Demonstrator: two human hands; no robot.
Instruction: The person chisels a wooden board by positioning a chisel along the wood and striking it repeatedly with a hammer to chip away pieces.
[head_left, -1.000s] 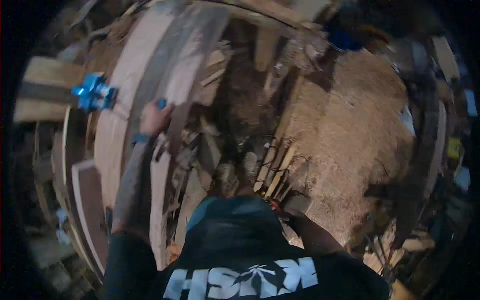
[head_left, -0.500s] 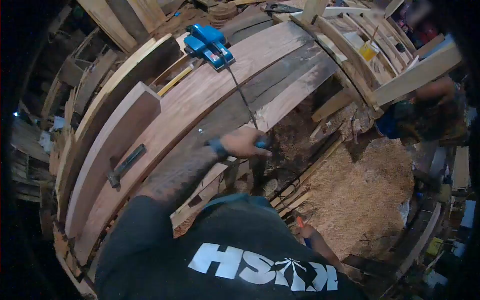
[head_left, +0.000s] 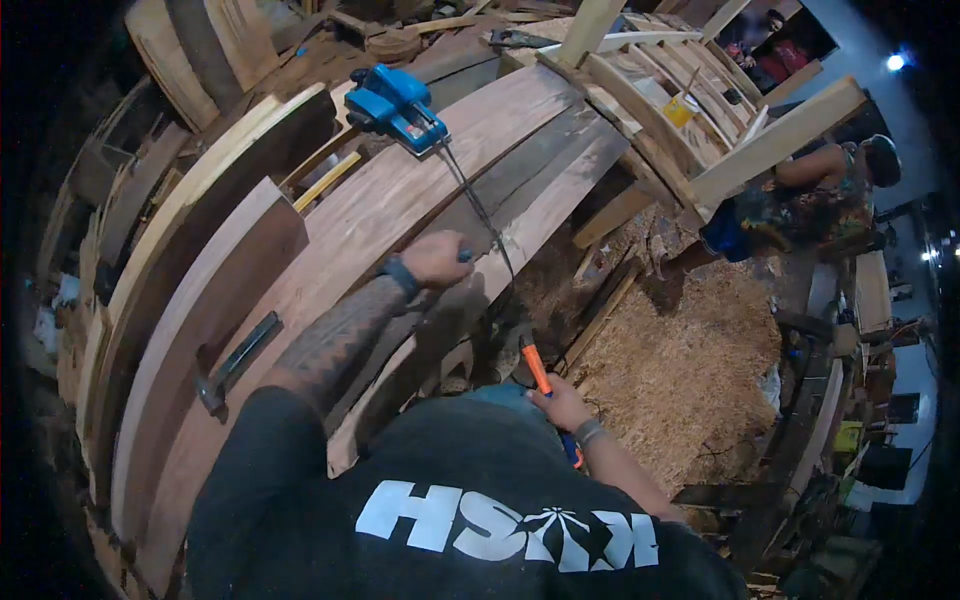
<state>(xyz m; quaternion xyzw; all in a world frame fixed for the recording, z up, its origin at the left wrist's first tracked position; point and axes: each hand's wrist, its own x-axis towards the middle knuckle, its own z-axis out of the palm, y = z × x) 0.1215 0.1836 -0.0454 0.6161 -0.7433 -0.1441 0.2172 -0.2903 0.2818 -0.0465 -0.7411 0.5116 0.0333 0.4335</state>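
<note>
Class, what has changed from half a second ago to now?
The right hand has come up and forward, bringing the orange tool into clear view. The left hand has moved left, away from the black cord, its blue item still gripped. No new hold or release shows. The blue power tool and hammer stayed put.

- Bench of long timbers: a broad reddish plank (head_left: 340, 245), a grey weathered board (head_left: 520, 165) and a narrower plank (head_left: 560, 205), side by side.
- Across them, a dark power cord (head_left: 470, 187).
- On the broad plank, a claw hammer (head_left: 246, 350); at its far edge, a blue electric planer (head_left: 395, 105).
- Slatted wooden frame (head_left: 645, 105): a yellow container (head_left: 680, 110) on it.
- Floor (head_left: 545, 245): a spread of wood shavings (head_left: 690, 340).
</note>
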